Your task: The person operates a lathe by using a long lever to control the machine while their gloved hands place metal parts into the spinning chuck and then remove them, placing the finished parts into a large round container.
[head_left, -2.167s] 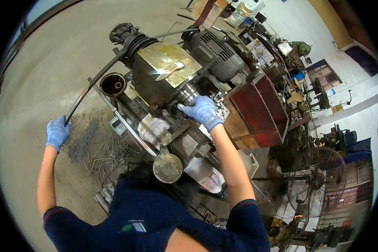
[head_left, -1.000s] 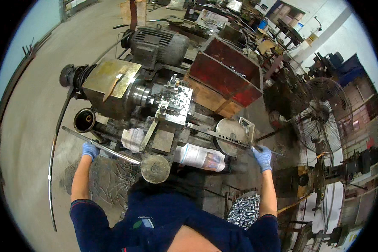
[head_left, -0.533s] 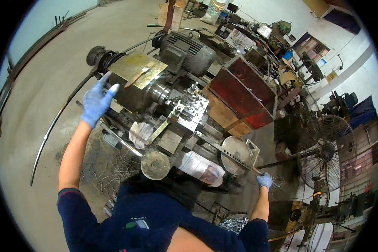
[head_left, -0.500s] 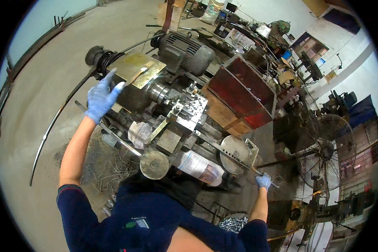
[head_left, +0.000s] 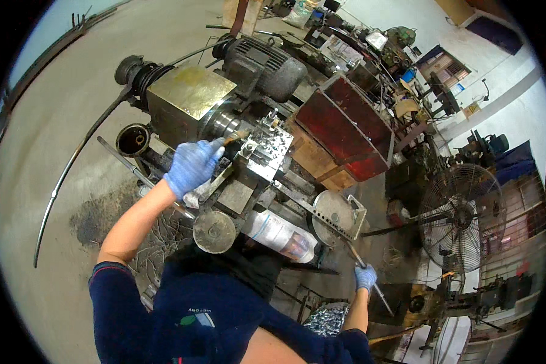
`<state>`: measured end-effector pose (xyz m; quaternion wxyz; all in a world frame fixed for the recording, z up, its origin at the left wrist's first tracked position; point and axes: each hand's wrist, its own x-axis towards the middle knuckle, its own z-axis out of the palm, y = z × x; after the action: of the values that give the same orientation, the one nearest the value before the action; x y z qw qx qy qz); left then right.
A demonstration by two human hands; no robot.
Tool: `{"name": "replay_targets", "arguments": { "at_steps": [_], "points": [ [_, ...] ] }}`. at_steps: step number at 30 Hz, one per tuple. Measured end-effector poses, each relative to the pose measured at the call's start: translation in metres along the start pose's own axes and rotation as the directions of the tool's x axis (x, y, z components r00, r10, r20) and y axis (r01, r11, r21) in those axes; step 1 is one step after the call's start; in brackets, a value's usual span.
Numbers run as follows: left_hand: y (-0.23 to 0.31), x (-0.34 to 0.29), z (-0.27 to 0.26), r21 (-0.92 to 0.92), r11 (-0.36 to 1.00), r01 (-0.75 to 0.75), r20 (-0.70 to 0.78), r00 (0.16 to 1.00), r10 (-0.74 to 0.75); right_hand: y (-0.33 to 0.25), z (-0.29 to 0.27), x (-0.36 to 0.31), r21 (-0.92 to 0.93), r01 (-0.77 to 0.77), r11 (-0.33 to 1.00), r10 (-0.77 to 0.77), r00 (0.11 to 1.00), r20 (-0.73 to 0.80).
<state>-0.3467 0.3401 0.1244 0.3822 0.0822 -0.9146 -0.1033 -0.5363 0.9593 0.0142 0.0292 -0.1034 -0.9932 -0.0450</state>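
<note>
Head view: left fingers closed on part-hidden brush, right fingers around lever

To my left the bare floor carries dark grit – with stringy shavings lying nearer me. In front of me, dark chips lie scattered over the silver block. Beyond – a red box sits on a wooden base.

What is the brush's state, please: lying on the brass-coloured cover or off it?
Off it: the left hand holds the brush near the shiny spindle.
</note>
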Motion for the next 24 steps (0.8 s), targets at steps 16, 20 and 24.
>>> {"name": "replay_targets", "arguments": {
  "at_steps": [16, 20, 24],
  "points": [
    [-0.020, 0.012, -0.051, -0.030, 0.999, -0.009, -0.177, 0.984, 0.004, 0.001, 0.000, -0.007, -0.003, 0.050, 0.999, -0.051, 0.997, -0.066],
    [-0.066, 0.030, -0.051, 0.115, 0.991, 0.070, -0.189, 0.981, -0.047, 0.021, 0.009, -0.001, 0.046, -0.016, 0.999, 0.018, 0.999, -0.040],
    [-0.091, 0.029, -0.053, 0.173, 0.973, 0.154, 0.070, 0.983, -0.168, 0.016, 0.003, -0.021, 0.059, 0.005, 0.998, 0.000, 0.997, -0.072]
  ]
}}
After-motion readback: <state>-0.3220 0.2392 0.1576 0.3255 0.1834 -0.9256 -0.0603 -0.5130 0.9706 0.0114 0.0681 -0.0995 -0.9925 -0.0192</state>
